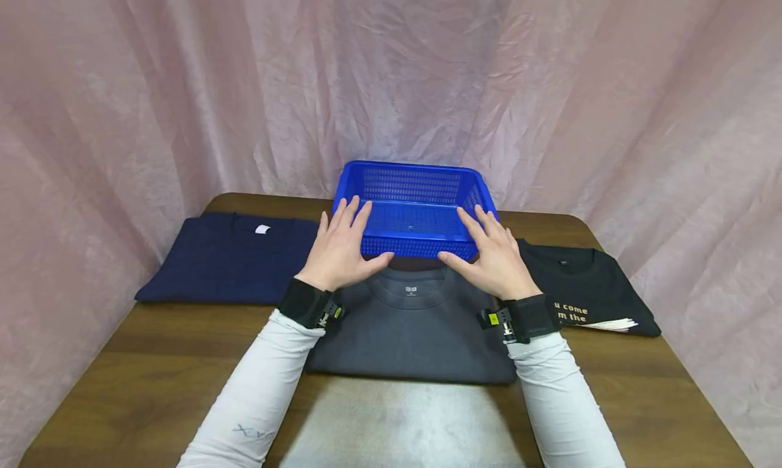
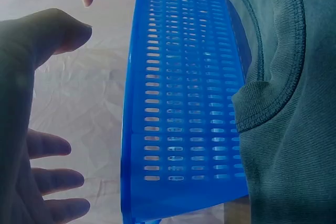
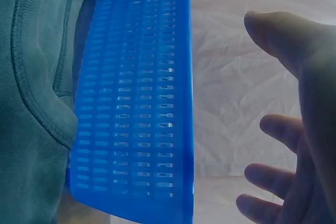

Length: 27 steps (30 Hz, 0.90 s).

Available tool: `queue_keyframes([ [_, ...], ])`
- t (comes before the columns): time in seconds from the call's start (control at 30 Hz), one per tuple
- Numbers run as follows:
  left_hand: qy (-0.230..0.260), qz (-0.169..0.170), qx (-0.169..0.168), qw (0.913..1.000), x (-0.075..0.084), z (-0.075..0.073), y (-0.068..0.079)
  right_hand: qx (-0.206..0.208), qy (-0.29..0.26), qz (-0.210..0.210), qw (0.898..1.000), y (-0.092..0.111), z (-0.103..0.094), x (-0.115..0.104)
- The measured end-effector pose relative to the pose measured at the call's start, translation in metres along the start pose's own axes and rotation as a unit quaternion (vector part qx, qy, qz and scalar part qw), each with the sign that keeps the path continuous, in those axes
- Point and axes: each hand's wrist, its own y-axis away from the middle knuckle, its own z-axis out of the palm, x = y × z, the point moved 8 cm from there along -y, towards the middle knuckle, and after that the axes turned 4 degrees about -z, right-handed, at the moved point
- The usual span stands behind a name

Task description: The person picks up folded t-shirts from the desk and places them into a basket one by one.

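A blue plastic basket (image 1: 415,246) with slotted walls stands at the back of the table, nothing inside it. Over its near left corner hovers my left hand (image 1: 343,247), fingers spread. My right hand (image 1: 491,257) is held the same way above the near right corner. Both wrist views show the fingers apart from the basket wall (image 2: 184,103), holding nothing. Below the hands a folded dark grey T-shirt (image 1: 415,339) lies with its collar toward the basket; the collar (image 3: 31,77) lies close to the wall in the right wrist view.
A folded navy T-shirt (image 1: 238,264) lies on the left of the wooden table (image 1: 140,366). On the right is a folded black T-shirt (image 1: 586,278) with printed lettering. A pink curtain (image 1: 397,67) hangs behind the table and at its sides.
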Motion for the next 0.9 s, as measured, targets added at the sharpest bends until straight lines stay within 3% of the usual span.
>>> queue_keyframes([
  [0.23, 0.021, 0.002, 0.011, 0.9997, 0.001, -0.008, -0.002, 0.001, 0.006, 0.005, 1.0, 0.0, -0.002, 0.002],
  [0.47, 0.097, -0.019, 0.033, 0.9946, -0.006, -0.024, 0.003, 0.026, -0.035, 0.018, 0.999, 0.005, -0.016, 0.006],
  [0.73, 0.219, -0.064, 0.039, 0.9728, -0.031, -0.033, 0.016, 0.079, -0.108, 0.047, 0.99, 0.022, -0.038, 0.024],
  [0.9, 0.262, -0.098, 0.02, 0.96, -0.051, -0.034, 0.029, 0.08, -0.122, 0.08, 0.986, 0.039, -0.043, 0.038],
])
